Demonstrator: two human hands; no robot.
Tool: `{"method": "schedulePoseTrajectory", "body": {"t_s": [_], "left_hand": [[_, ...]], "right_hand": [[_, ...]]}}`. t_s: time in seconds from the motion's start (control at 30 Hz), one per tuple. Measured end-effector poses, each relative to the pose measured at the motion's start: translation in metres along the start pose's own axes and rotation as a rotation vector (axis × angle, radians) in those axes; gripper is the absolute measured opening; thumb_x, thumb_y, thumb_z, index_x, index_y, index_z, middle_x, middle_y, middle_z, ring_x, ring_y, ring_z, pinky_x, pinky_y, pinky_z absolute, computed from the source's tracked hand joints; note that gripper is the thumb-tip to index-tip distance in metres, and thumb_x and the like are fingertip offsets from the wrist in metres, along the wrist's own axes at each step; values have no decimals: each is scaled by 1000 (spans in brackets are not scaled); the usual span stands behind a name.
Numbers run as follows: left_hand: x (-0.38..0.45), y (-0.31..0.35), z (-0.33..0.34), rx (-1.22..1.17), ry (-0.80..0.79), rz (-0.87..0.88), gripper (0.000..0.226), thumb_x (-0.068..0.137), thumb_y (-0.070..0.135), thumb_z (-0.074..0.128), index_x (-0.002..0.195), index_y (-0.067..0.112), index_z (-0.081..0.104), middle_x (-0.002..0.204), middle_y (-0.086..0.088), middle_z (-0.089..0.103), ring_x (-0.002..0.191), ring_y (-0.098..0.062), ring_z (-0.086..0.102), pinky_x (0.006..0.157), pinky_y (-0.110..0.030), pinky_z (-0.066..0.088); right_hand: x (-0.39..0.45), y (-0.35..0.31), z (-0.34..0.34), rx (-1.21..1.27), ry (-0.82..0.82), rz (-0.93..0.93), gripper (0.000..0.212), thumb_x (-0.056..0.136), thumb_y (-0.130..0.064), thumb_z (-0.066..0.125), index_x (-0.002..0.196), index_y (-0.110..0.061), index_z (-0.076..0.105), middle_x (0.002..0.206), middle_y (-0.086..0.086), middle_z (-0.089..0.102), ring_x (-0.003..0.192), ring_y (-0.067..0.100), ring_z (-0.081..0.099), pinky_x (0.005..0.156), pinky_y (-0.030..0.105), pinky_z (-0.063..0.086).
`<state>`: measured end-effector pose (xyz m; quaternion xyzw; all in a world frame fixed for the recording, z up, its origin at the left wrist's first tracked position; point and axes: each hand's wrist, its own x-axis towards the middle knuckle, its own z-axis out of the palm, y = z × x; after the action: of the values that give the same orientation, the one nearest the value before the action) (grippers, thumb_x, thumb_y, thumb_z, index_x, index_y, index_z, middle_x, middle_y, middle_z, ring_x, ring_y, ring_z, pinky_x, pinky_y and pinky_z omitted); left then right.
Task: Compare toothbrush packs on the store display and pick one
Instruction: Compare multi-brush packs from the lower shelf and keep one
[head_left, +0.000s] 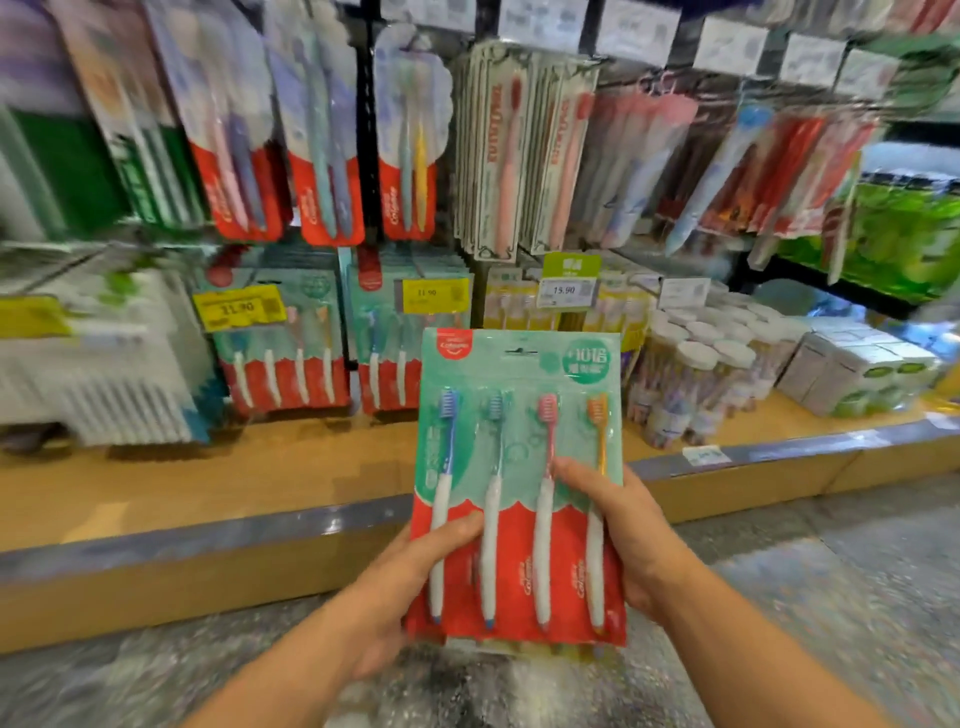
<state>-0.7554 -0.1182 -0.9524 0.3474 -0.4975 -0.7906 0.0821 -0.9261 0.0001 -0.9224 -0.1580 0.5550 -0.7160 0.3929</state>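
Note:
I hold a mint-green and red toothbrush pack (519, 467) upright in front of the display. It shows several brushes with blue, teal, pink and orange heads. My left hand (410, 587) grips its lower left edge, thumb across the front. My right hand (618, 530) grips the right edge, thumb lying over the pink brush's handle. More packs of the same kind (283, 358) stand on the shelf behind, under yellow price tags (239, 307).
Hanging packs of toothbrushes (322, 156) fill the upper pegs, with pink-brush cards (506, 156) in the middle. White-capped jars (696, 374) and white boxes (852, 369) sit on the wooden shelf (260, 478) at right. Speckled floor lies below.

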Motion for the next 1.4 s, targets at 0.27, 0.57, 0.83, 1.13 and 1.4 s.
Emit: {"method": "schedulePoseTrajectory", "body": {"t_s": [0.27,0.57,0.83,1.13,1.4], "left_hand": [[-23,15,10,109,51,98,68,71,48,79,134,27,61,113,-9,80,103,-30,77,93,-51,61],[-36,0,-16,117,-131,-152,64,83,59,69,131,17,67,125,-21,73,118,-41,69,90,-68,54],[-27,1,-15,178,-60,-115,76,68,62,78,128,18,67,110,-18,79,100,-37,76,81,-59,61],[-19,-31,-37,103,-30,-154,98,57,68,89,138,28,52,112,-14,79,98,-36,77,78,-58,61],[-18,-54,-76,44,17,-228,98,57,68,90,140,33,51,120,-13,77,106,-40,75,96,-71,51]], "right_hand": [[-16,-11,6,98,-126,79,72,88,-68,52,133,-14,68,118,23,75,104,41,74,89,52,62],[-29,-12,25,1,-110,87,76,90,-77,46,135,-20,69,120,22,74,105,40,73,90,55,60],[-26,-11,22,23,-109,63,68,95,-71,38,114,-18,76,101,17,80,78,30,78,66,40,66],[-14,14,29,-26,-121,133,73,84,-75,45,120,-19,74,102,20,79,75,33,78,59,40,64],[-3,49,48,-98,-125,292,82,84,-86,44,109,-17,83,124,28,71,118,49,66,107,65,48]]}}
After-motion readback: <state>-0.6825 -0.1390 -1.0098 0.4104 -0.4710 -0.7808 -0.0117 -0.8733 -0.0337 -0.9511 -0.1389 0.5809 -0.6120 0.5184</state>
